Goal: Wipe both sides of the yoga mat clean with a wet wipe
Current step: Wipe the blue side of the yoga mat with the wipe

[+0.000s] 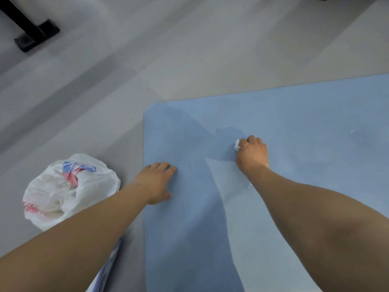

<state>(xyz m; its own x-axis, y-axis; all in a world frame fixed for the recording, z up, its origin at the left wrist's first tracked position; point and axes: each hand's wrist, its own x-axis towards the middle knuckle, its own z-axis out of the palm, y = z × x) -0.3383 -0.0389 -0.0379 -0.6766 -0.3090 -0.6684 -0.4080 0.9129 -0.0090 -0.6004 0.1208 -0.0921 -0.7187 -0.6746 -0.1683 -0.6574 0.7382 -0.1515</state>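
I see the yoga mat [294, 114] lying flat on the floor [147, 60], its rounded corner ahead of the left hand [156, 181]. That hand rests on the mat near its side edge, fingers straight and spread, palm down, holding nothing; I judge it is there to pin the mat so it does not slide or ruck under the rubbing. The right hand [252, 151] is further out on the mat, fingers curled into a fist round the wet wipe [237, 145], of which only a small white corner pokes out on the thumb side. Bunching it this way puts firm pressure on a small patch. Darker streaks run between the two hands and beyond the right one, which I take for dampness from wiping, though shadow may account for part of it. A pale smear to the right of the wiping hand looks untouched. Left of the bracing hand, off the mat, sits a crumpled plastic bag [69, 190], probably kept handy for used wipes.
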